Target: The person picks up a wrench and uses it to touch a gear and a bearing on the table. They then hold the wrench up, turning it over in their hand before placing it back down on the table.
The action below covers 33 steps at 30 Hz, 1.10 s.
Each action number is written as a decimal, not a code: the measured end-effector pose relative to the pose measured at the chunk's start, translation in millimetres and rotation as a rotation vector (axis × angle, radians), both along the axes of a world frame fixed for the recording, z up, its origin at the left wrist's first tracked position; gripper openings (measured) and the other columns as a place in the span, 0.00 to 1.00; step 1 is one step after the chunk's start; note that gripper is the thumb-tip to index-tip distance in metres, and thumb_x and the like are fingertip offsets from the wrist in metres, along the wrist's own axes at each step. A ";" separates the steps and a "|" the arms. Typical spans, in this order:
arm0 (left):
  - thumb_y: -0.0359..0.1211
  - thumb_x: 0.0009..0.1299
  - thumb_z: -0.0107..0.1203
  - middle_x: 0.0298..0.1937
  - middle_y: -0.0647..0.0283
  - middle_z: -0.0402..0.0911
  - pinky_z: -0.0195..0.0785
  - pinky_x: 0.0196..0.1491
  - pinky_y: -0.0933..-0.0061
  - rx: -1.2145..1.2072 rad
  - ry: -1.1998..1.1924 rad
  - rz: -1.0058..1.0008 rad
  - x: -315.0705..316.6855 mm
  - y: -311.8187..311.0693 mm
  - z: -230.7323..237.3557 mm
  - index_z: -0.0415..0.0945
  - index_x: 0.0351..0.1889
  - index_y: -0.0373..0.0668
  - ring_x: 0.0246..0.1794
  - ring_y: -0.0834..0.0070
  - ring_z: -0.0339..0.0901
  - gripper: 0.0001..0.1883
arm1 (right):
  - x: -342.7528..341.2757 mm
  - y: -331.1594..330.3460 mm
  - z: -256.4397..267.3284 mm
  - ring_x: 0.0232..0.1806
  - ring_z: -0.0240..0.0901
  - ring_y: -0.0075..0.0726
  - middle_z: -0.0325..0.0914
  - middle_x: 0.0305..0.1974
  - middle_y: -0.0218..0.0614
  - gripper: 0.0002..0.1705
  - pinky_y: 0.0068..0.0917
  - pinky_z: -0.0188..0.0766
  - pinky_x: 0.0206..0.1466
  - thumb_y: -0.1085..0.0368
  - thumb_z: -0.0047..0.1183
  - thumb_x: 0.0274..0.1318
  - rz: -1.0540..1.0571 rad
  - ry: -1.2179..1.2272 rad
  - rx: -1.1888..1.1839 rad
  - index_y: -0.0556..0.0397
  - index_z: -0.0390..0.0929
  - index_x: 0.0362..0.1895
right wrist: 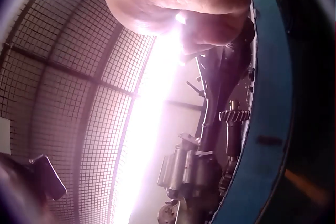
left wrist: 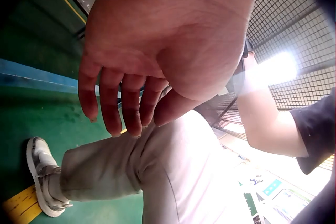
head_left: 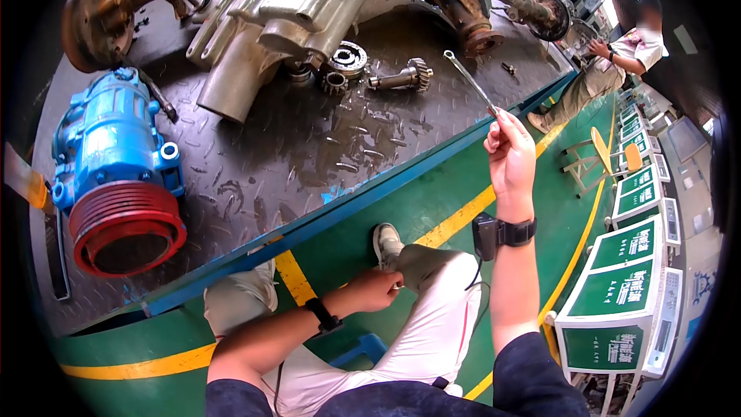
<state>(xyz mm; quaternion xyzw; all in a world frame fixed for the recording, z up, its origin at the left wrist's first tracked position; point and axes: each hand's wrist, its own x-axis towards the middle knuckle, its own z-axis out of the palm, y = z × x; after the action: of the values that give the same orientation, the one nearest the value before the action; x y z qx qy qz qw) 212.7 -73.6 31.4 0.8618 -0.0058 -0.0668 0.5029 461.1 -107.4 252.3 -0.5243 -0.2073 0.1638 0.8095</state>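
Note:
My right hand point(head_left: 512, 156) is raised beyond the table's near edge and pinches the end of a metal wrench point(head_left: 469, 81), whose ring end points up and left over the table. In the right wrist view the hand point(right wrist: 184, 3) fills the top, its grip partly lost in glare. My left hand point(head_left: 372, 291) hangs above my lap near the knee; in the left wrist view the hand point(left wrist: 168, 40) has loosely bent fingers with nothing in them. A gear shaft point(head_left: 403, 77), a bearing point(head_left: 347, 59) and a small gear point(head_left: 334, 83) lie on the table point(head_left: 309, 177).
A large metal housing point(head_left: 270, 23) stands at the table's middle, a blue motor-like unit point(head_left: 116, 139) with a red pulley point(head_left: 127, 228) at left. Rusty axle parts point(head_left: 463, 0) lie behind. At right are another person point(head_left: 641, 50), a yellow chair point(head_left: 600, 158) and green-sided carts point(head_left: 610, 293).

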 end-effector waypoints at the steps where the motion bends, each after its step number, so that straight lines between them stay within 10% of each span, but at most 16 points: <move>1: 0.34 0.65 0.51 0.35 0.55 0.80 0.70 0.37 0.59 0.008 0.010 -0.003 0.0 0.0 0.2 0.73 0.42 0.44 0.34 0.57 0.78 0.09 | -2.4 2.6 -2.3 0.19 0.65 0.19 0.75 0.23 0.31 0.07 0.15 0.60 0.23 0.69 0.51 0.60 -0.020 -0.007 0.009 0.59 0.78 0.39; 33: 0.36 0.67 0.50 0.39 0.57 0.79 0.69 0.44 0.60 0.050 0.139 -0.168 5.3 -6.9 18.6 0.74 0.46 0.44 0.42 0.58 0.76 0.12 | 26.7 36.0 -39.8 0.24 0.54 0.13 0.62 0.22 0.20 0.09 0.14 0.52 0.28 0.67 0.46 0.65 -0.262 -0.409 0.021 0.58 0.76 0.38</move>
<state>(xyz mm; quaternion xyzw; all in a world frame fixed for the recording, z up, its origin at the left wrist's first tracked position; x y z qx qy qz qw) 218.0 -80.5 50.0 0.8639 -0.0415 -0.1686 0.4728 487.8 -71.4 212.5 -0.5605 -0.2987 -0.0544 0.7705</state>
